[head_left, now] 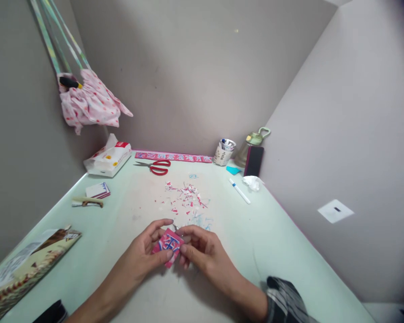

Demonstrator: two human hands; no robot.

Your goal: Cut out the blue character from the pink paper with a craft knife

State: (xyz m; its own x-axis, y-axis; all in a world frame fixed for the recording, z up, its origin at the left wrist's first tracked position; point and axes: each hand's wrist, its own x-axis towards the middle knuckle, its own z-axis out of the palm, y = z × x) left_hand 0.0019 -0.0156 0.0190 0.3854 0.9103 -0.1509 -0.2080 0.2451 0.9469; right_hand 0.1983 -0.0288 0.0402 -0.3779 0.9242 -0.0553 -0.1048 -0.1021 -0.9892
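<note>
Pink paper (167, 246) sits pinched between both hands, left hand (147, 251) and right hand (202, 249) each keeping a grip so it stays steady; scraps (186, 199) lie just beyond.

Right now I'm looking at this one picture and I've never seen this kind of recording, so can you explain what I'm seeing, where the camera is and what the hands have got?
There is no machine here. One camera sits on a person's head, looking forward and down at their own bare hands over a pale green table in a walled corner.

The left hand and right hand together pinch a small pink card just above the table. Beyond it lies a scatter of paper scraps.

Further back are red scissors, a tissue pack, a white pen, a cup, a green bottle and a dark phone. A booklet lies at the near left, and a pink cloth hangs on the wall.
</note>
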